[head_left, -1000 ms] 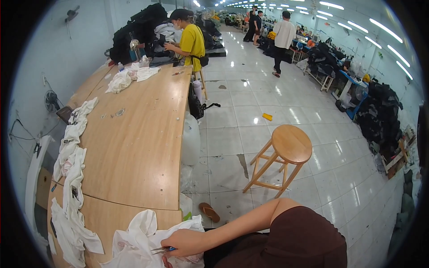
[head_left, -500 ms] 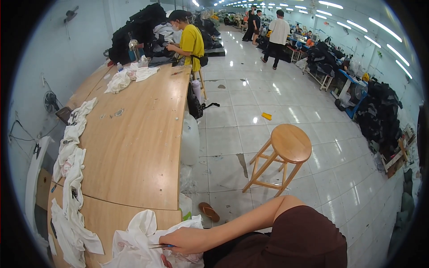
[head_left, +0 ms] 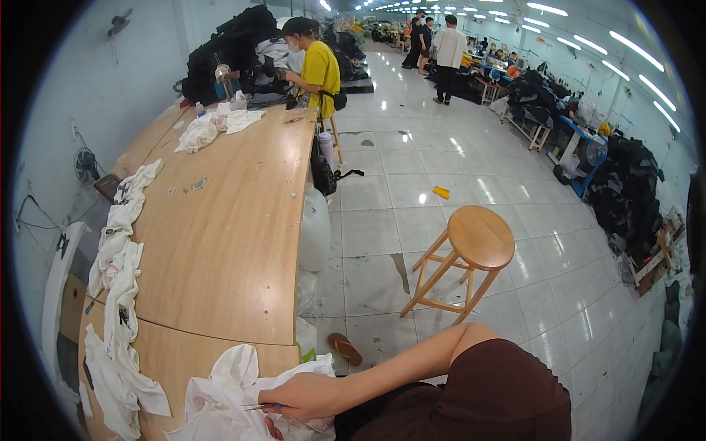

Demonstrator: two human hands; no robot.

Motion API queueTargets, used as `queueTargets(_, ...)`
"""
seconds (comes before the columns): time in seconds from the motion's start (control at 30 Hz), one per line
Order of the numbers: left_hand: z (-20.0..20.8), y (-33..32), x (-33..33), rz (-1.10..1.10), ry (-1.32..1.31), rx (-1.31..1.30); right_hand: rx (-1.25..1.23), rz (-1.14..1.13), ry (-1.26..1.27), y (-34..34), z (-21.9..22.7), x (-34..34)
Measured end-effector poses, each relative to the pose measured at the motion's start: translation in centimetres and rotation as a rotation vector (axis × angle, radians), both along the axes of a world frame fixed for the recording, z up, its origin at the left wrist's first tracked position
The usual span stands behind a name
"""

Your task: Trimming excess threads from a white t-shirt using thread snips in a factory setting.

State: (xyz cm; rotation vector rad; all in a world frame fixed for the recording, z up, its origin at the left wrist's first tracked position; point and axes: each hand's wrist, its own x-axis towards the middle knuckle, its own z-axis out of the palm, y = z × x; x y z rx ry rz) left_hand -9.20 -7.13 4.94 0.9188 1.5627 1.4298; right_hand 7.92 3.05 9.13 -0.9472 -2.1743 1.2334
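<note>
At the near end of the table, my right hand (head_left: 305,397) is closed around a pair of small scissors (head_left: 254,406). Their thin metal blades point left, over a crumpled white garment (head_left: 220,389). Only a bit of my left hand (head_left: 273,428) shows, just below the blades. Its fingertips are curled against the white cloth and appear to grip it; the rest is hidden by fabric and the frame's lower edge. The garment lies bunched on the table's near corner and spreads under my right wrist.
More white garments (head_left: 118,257) line the left side of the wooden table (head_left: 220,242), with another small heap (head_left: 202,132) farther up. A wooden stool (head_left: 480,239) and a brown sandal (head_left: 344,349) are to the right. A person in yellow (head_left: 320,70) works at the far end.
My hands and the scissors stay almost in place over the garment. The person in the white shirt far off has walked farther away, and the view has shifted very slightly.
</note>
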Motion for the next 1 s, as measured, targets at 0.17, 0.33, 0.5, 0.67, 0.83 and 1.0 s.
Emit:
queueTargets(0.17, -0.1, -0.1, -0.1, -0.014, -0.054, 0.025, 0.015, 0.0, 0.006, -0.2, 0.1, -0.1)
queueTargets(0.33, 0.5, 0.2, 0.3, -0.015, -0.012, 0.029, 0.013, -0.004, 0.024, 0.0, 0.0, -0.1)
queueTargets(0.5, -0.5, 0.1, -0.4, 0.01, 0.0, -0.052, -0.013, -0.004, 0.031, 0.0, 0.2, 0.0)
queueTargets(0.67, -0.1, 0.1, 0.1, -0.018, -0.009, 0.057, -0.007, 0.0, 0.044, -0.1, 0.1, 0.0)
queueTargets(0.83, -1.0, -0.3, -0.8, -0.033, 0.01, -0.042, 0.003, -0.009, 0.08, -0.2, -0.5, 0.0)
queueTargets(1.0, 0.2, 0.1, 0.2, -0.032, 0.04, 0.03, 0.025, -0.013, 0.073, -0.2, -0.6, -0.1)
